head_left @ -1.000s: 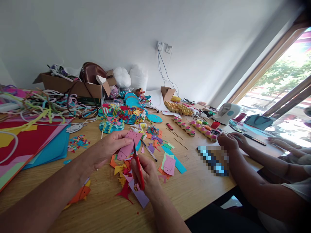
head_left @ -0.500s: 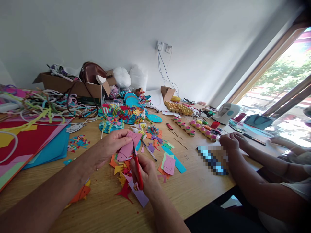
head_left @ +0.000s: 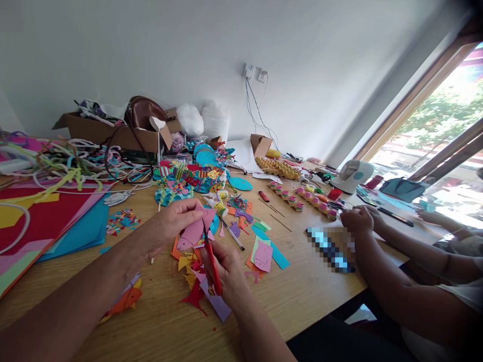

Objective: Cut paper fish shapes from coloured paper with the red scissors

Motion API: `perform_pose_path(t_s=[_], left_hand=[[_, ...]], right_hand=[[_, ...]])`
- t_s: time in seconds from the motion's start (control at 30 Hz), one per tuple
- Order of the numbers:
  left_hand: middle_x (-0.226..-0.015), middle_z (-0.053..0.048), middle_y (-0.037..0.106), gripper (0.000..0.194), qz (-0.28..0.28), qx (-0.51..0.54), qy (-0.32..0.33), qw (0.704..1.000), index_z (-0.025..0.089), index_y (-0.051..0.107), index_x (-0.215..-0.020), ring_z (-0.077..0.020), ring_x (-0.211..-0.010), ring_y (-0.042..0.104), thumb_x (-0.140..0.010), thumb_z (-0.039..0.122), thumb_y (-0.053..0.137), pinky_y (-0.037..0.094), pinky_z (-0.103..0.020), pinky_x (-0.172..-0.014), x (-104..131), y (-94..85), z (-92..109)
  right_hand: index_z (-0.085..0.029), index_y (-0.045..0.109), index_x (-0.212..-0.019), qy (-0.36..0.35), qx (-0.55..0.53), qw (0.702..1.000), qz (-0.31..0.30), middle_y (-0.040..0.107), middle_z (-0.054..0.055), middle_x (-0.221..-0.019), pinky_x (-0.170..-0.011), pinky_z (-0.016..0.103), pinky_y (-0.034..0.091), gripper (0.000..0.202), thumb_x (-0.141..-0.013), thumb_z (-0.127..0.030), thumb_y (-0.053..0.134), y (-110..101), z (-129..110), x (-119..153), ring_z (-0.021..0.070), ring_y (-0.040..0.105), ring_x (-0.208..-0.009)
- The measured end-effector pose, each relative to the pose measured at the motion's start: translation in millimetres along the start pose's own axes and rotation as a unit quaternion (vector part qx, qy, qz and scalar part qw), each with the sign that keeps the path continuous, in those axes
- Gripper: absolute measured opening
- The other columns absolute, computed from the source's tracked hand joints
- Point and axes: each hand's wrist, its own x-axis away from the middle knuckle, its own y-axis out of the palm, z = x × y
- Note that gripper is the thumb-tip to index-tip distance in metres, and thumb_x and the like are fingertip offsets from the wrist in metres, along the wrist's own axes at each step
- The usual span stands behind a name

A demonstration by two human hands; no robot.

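Between its thumb and fingers my left hand [head_left: 183, 217] pinches a sheet of pink paper [head_left: 192, 232] with a fish outline drawn on it. Red-handled scissors [head_left: 213, 266] are gripped in my right hand [head_left: 228, 269], their blades at the paper's right side. Below lies a heap of orange, yellow and red paper scraps [head_left: 190, 266], with a purple strip [head_left: 216, 300] beside it. Cut paper fish [head_left: 130, 297], orange on top, rest under my left forearm. Right of my hands is another pink paper with a drawn fish [head_left: 263, 256], lying on coloured pieces.
Stacked coloured sheets [head_left: 75, 229] and tangled pipe cleaners [head_left: 68, 158] lie at left. Blue fish decorations [head_left: 206, 156] stand behind my hands. A pen [head_left: 234, 236] and painted egg-carton strips [head_left: 285, 195] lie to the right. Another person's hands [head_left: 358, 219] are at the right edge.
The pink paper and my left hand have shifted slightly left, and the paper is turned a little. The scissors have moved slightly left with it, blades still at the paper.
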Motion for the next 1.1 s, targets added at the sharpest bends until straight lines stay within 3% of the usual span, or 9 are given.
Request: perform_pose_path(t_s=[0.13,0.3,0.5,0.73,0.9,1.1], left_hand=[[-0.049,0.008,0.046,0.023,0.001,0.029,-0.004,1.000,0.019,0.050,-0.064,-0.0057,-0.039,0.037,-0.072,0.035,0.065,0.025,-0.018,-0.040,0,1.4,-1],[-0.050,0.009,0.046,0.021,0.004,0.053,-0.010,0.999,0.019,0.051,-0.068,-0.0052,-0.040,0.035,-0.071,0.035,0.065,0.027,-0.018,-0.040,0,6.3,-4],[-0.058,0.007,0.049,0.023,0.027,0.041,0.001,0.999,0.019,0.050,-0.070,-0.0083,-0.052,0.044,-0.071,0.037,0.064,0.036,-0.019,-0.050,1,13.7,-5],[-0.057,0.007,0.045,0.023,0.009,0.026,0.014,1.000,0.018,0.052,-0.067,-0.0068,-0.049,0.037,-0.071,0.037,0.064,0.030,-0.019,-0.048,-1,11.5,-10],[-0.055,0.007,0.044,0.023,0.018,0.008,0.022,1.000,0.018,0.051,-0.066,-0.0069,-0.048,0.035,-0.072,0.037,0.061,0.028,-0.019,-0.046,-1,13.4,-10],[-0.055,0.007,0.044,0.023,0.015,0.000,0.019,1.000,0.018,0.050,-0.066,-0.0066,-0.048,0.035,-0.071,0.038,0.061,0.027,-0.018,-0.045,0,17.7,-10]], right_hand=[[-0.020,0.042,-0.060,0.024,-0.043,0.999,-0.004,0.040,-0.007,-0.043,-0.037,0.018,0.026,0.034,-0.083,-0.043,0.050,3,-4,1,0.0069,0.034,-0.038],[-0.020,0.043,-0.060,0.027,-0.108,0.994,-0.018,0.044,-0.007,-0.040,-0.039,0.019,0.027,0.042,-0.082,-0.054,0.050,3,-10,2,0.0067,0.034,-0.036],[-0.019,0.046,-0.063,0.039,-0.156,0.987,-0.021,0.045,-0.006,-0.041,-0.040,0.019,0.027,0.046,-0.081,-0.061,0.050,2,-9,2,0.0069,0.035,-0.036],[-0.019,0.047,-0.063,0.058,-0.203,0.977,-0.022,0.044,-0.006,-0.043,-0.040,0.020,0.026,0.051,-0.076,-0.068,0.050,2,-11,4,0.0073,0.036,-0.037],[-0.018,0.050,-0.065,0.046,-0.237,0.969,-0.045,0.045,-0.006,-0.043,-0.039,0.020,0.026,0.049,-0.075,-0.066,0.055,3,-8,3,0.0072,0.036,-0.036],[-0.018,0.051,-0.067,0.045,-0.225,0.973,-0.029,0.046,-0.006,-0.044,-0.040,0.019,0.026,0.046,-0.078,-0.062,0.053,2,-9,4,0.0070,0.037,-0.037]])
